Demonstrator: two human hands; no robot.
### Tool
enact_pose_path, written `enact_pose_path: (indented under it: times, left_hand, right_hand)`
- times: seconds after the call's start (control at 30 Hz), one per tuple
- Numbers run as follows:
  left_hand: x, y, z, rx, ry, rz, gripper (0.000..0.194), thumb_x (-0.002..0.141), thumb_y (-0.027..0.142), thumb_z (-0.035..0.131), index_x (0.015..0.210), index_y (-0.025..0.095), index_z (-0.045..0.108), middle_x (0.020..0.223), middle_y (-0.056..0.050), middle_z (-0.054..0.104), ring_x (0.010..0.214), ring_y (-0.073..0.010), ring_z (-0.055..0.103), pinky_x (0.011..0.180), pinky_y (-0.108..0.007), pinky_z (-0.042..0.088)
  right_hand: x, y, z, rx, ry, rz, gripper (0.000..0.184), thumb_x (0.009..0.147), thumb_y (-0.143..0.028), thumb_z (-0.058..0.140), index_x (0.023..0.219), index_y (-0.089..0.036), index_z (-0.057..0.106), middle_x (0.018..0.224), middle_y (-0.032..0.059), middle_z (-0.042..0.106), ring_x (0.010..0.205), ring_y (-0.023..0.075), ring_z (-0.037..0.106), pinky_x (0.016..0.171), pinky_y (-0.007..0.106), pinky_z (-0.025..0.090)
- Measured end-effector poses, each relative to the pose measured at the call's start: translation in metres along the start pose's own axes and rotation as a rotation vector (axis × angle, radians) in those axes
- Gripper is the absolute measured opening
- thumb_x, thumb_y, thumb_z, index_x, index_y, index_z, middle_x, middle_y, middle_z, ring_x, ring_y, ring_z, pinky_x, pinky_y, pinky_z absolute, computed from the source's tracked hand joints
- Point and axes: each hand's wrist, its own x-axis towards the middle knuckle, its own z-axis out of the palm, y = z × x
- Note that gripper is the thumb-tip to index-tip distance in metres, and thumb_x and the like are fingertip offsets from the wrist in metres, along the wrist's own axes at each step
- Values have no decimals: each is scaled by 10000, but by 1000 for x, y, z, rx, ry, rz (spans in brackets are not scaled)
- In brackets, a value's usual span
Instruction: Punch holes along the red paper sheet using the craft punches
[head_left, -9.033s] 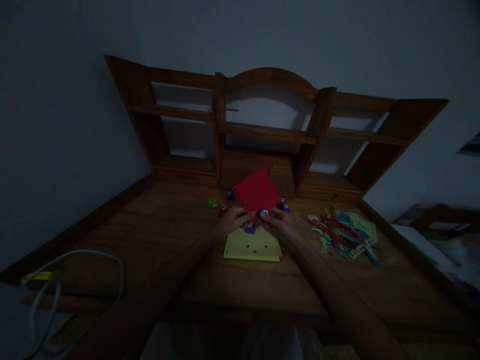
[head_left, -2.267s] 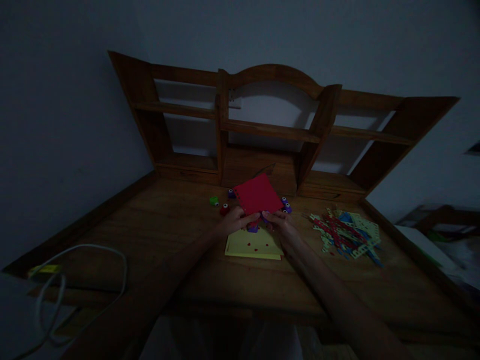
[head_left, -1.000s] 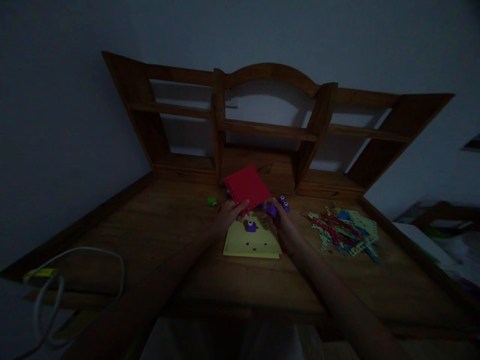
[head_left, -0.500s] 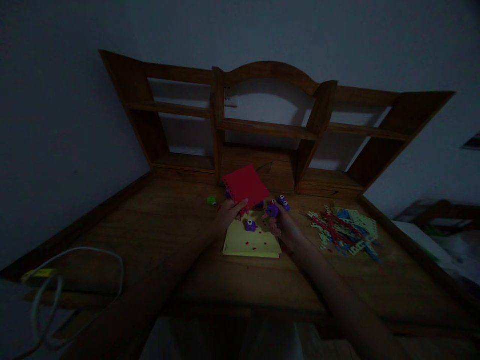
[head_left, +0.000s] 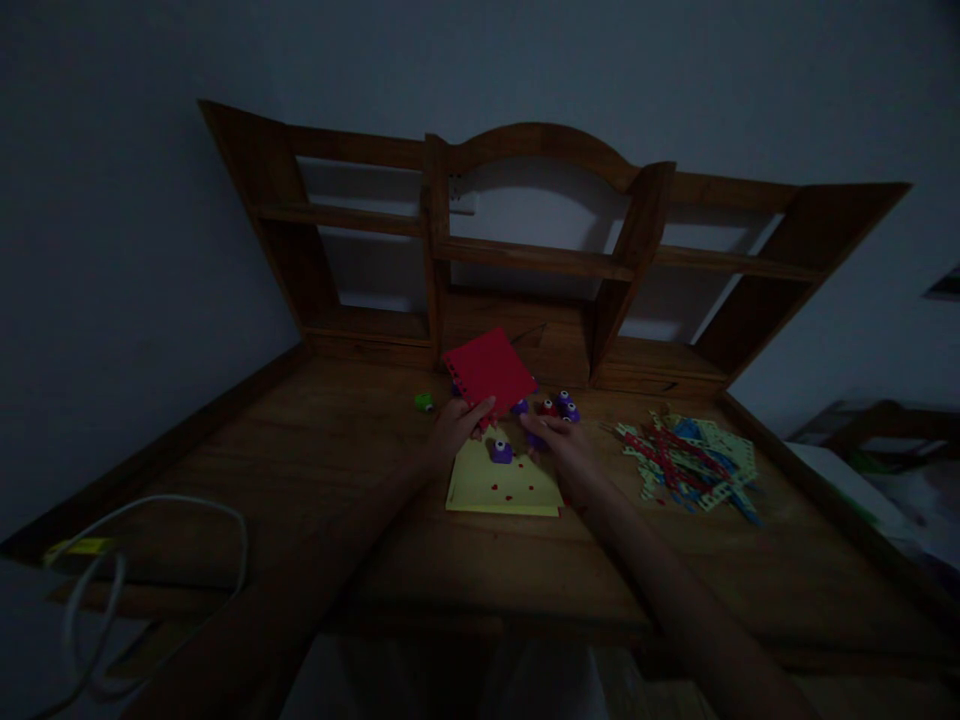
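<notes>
Two hands work apart from each other in the head view, a gap between them over the yellow paper (head_left: pixel 504 508). The left hand (head_left: pixel 452 434) pinches the near corner of a red sheet (head_left: pixel 491 370), thumb on top; held there, the sheet reaches out beyond the fingers, which probably leaves most of it uncovered. Small holes run along its left edge. The right hand (head_left: pixel 564 450) is closed around a purple punch (head_left: pixel 535 440) — the fingers hide much of it, so how it is turned I cannot tell.

Between the hands, slightly nearer the body, a second purple punch (head_left: pixel 502 453) rests on the yellow paper, seemingly kept within easy reach of both. Red bits (head_left: pixel 508 498) lie on that paper too, which may serve as a catching surface. Just beyond the right hand sit a red punch (head_left: pixel 548 408) and more purple punches (head_left: pixel 570 411); beyond the left hand, off to its left, is a green punch (head_left: pixel 424 402). Well right of the right hand — perhaps to stay out of the way — is a heap of coloured strips (head_left: pixel 694 465).
</notes>
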Motion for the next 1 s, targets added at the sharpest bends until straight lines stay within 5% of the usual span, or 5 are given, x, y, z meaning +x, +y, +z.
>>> enact_pose_path:
  times: [0.3,0.63,1.0]
  left_hand:
    - [0,0,0,-20,10,7,505,802,606,550,570,157,549,490,16,496,446,-106,444,472,-231,332]
    - [-2,7,-1,-89,-65,25,632,853,704,340,585,172,554,525,-7,542,471,-132,480,525,-263,396]
    - [-2,4,-2,-40,-29,24,597,833,691,410,538,182,513,509,8,524,486,-131,464,524,-262,386]
  right_hand:
    - [-7,1,5,-362,-1,-267,378,726,-333,711,1092,-264,642,956,34,685,837,209,619,677,299,482]
    - [-14,-1,6,-696,-1,-424,325,772,-390,683,1048,-244,591,868,25,665,725,190,598,646,281,433]
    - [-9,1,2,-764,6,-441,255,765,-337,691,992,-229,648,767,21,654,683,188,574,648,287,414]
